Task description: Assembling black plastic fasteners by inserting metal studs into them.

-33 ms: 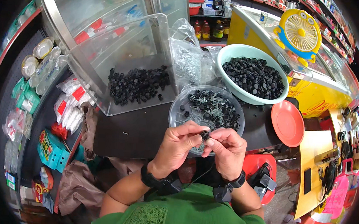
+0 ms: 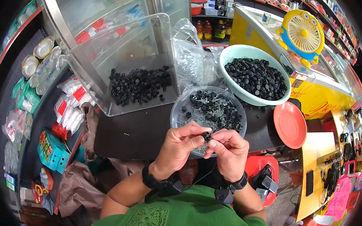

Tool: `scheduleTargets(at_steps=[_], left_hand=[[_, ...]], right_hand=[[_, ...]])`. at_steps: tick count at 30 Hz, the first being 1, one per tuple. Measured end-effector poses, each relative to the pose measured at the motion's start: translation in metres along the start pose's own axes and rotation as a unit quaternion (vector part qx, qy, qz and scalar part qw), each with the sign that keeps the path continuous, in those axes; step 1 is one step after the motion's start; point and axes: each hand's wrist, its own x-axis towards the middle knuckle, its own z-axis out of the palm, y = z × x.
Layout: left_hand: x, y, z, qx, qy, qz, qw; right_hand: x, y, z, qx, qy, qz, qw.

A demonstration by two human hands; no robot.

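Note:
Above the near rim of a clear round tub [image 2: 176,112], my left hand [image 2: 183,144] and my right hand [image 2: 229,151] meet fingertip to fingertip. Between them is a small black plastic cap [image 2: 207,136], pinched by thumb and forefinger of each hand. The fingers partly cover it, so its far side is hidden. Inside the tub lie loose black caps [image 2: 206,106] mixed with small silvery screws [image 2: 218,119]. Farther right, a pale green basin [image 2: 228,79] is heaped with black round pieces [image 2: 255,78]. A clear plastic bin [image 2: 136,35] at the left holds more black caps [image 2: 139,85].
All these containers stand on a dark table [image 2: 134,135]. An orange-red plate [image 2: 290,124] overhangs its right side. Behind the tub is a clear bag of screws [image 2: 190,59]. A yellow fan [image 2: 302,33] tops the freezer, and a red stool [image 2: 265,165] stands to the right.

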Motion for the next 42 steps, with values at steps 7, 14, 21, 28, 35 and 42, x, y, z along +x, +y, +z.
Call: scheduleTargets(at_steps=[7,14,21,28,35,42], left_hand=[[0.000,0.009,-0.002,0.230,0.005,0.094,0.969],[0.001,0.008,-0.008,0.246,0.011,0.092,0.965],[0.001,0.008,-0.007,0.271,0.020,0.104,0.957],[-0.003,-0.002,-0.009,0.166,0.055,0.029,0.984],[0.002,-0.003,-0.008,0.112,0.078,-0.022,0.990],[0.012,-0.007,-0.015,0.052,0.062,-0.070,0.994]], right_hand=[[0.002,-0.002,0.002,-0.054,0.000,0.024,0.998],[0.007,-0.005,0.007,-0.079,0.001,0.064,0.995],[0.011,-0.004,0.009,-0.084,0.008,0.065,0.994],[0.020,0.008,-0.001,-0.155,-0.053,-0.013,0.986],[0.025,0.014,-0.008,-0.123,-0.070,0.045,0.989],[0.038,0.003,-0.011,-0.261,-0.082,-0.028,0.962]])
